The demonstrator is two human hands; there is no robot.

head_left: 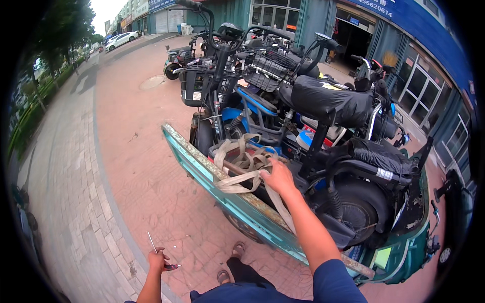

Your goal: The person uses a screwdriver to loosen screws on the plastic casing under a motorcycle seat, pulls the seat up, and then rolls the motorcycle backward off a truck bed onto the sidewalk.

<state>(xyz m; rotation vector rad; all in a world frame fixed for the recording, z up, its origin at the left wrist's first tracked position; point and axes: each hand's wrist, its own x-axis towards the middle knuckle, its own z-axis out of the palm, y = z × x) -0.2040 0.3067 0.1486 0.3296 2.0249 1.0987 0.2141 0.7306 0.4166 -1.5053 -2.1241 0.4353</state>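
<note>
Gripping flat beige webbing strap [242,169] w/ right hand [278,177] (frayed, tangled); left hand [157,261] clenched on thin metal tool [153,243].

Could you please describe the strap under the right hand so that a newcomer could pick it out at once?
Find the teal cart wall beside the loaded black scooters. The strap is heaped just inside it, one loop draped over the wall, under the right hand. It is the only flat beige webbing there, among dark frames and wheels.
</note>
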